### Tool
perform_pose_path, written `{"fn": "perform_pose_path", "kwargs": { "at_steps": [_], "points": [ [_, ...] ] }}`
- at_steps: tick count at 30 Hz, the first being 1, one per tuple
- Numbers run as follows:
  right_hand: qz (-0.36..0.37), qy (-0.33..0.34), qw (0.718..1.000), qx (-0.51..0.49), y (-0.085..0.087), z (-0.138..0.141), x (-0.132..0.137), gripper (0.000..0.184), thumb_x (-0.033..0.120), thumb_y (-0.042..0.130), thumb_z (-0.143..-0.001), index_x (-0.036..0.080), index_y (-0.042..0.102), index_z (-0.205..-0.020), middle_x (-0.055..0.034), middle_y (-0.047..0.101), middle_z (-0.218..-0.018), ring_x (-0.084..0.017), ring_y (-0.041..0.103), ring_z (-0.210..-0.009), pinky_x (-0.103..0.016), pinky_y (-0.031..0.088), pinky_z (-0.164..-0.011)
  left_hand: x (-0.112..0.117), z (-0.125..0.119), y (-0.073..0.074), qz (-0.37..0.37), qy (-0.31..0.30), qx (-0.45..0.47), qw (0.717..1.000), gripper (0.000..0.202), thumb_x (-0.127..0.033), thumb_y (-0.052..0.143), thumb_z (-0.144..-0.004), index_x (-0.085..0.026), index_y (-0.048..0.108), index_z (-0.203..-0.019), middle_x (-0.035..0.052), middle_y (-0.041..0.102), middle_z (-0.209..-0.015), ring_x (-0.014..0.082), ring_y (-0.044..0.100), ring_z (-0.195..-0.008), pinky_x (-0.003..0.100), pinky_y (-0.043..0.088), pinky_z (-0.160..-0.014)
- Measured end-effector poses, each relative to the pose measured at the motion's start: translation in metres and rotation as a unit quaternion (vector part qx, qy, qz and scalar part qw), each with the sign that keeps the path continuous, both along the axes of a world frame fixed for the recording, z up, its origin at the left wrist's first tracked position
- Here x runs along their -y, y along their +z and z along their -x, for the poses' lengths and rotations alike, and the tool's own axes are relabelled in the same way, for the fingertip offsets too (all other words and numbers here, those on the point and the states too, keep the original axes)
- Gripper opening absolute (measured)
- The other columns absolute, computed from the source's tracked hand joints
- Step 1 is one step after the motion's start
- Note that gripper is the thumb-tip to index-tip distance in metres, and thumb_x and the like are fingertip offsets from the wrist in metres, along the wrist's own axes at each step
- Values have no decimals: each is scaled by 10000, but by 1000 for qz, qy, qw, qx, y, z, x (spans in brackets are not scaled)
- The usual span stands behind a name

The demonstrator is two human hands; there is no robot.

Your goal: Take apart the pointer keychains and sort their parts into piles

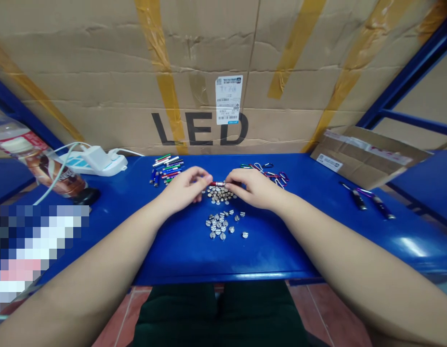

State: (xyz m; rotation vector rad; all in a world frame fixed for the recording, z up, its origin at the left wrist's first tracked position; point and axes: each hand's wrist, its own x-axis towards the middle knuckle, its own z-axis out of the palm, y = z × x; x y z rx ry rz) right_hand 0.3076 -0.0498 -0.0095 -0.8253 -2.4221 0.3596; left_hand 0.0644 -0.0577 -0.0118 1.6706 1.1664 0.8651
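Over the middle of the blue table, my left hand (188,187) pinches the left end of a small red and silver mini flashlight (218,183). My right hand (255,187) closes thumb and fingers on its right end; the fingertips hide part of it. Just beneath lies a pile of button cells (220,194). Nearer to me are several loose silver slotted caps (218,224). Beside my left hand rests a heap of coloured metal flashlight tubes (168,168). Coloured carabiners (269,172) lie behind my right hand, which partly covers them.
At the left stand a tilted drink bottle (46,168) and a white power strip (97,162) with cables. Two dark flashlights with carabiners (378,205) lie at the right, before a small cardboard box (368,154). A big carton (209,58) walls off the back.
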Motion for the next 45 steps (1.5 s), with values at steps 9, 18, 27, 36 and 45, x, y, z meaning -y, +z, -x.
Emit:
{"fn": "perform_pose_path", "kwargs": {
  "at_steps": [9, 18, 27, 36, 45],
  "points": [
    [171, -14, 983, -68, -1, -4, -4, 232, 360, 551, -995, 173, 662, -915, -20, 655, -809, -172, 594, -757, -299, 445, -731, -1, 6, 5, -35, -26, -42, 998, 276, -417, 716, -872, -152, 674, -939, 18, 672, -684, 139, 628, -562, 270, 528, -555],
    [60, -71, 994, 50, 6, -15, -6, 146, 226, 592, -892, 171, 662, -776, -41, 669, -794, -164, 567, -730, -305, 409, -713, -5, 5, 0, -101, 9, -86, 991, 336, -421, 743, -836, -149, 726, -1032, 64, 731, -798, 175, 669, -671, 318, 546, -659],
    [262, -78, 956, 102, 20, -31, 4, 114, 141, 662, -714, 203, 631, -804, 26, 655, -699, -139, 586, -619, -270, 431, -590, -4, 9, 4, -189, 5, -106, 976, 298, -382, 704, -855, -166, 755, -1052, 91, 742, -976, 188, 664, -792, 336, 545, -746],
    [239, -43, 962, 122, 16, -24, 7, 205, 108, 661, -778, 190, 796, -909, -19, 768, -838, -171, 693, -737, -292, 533, -704, -5, 5, 9, -45, 53, 44, 997, 237, -317, 706, -801, -159, 707, -979, 27, 691, -722, 159, 644, -649, 291, 530, -641],
    [245, -4, 963, 109, 11, -19, 7, 195, 191, 689, -857, 182, 778, -1030, -22, 760, -816, -168, 699, -718, -288, 524, -675, -5, 24, 24, 140, 49, 213, 966, 88, -99, 591, -600, -160, 577, -662, 31, 641, -723, 114, 586, -598, 235, 486, -568]
  ]
}}
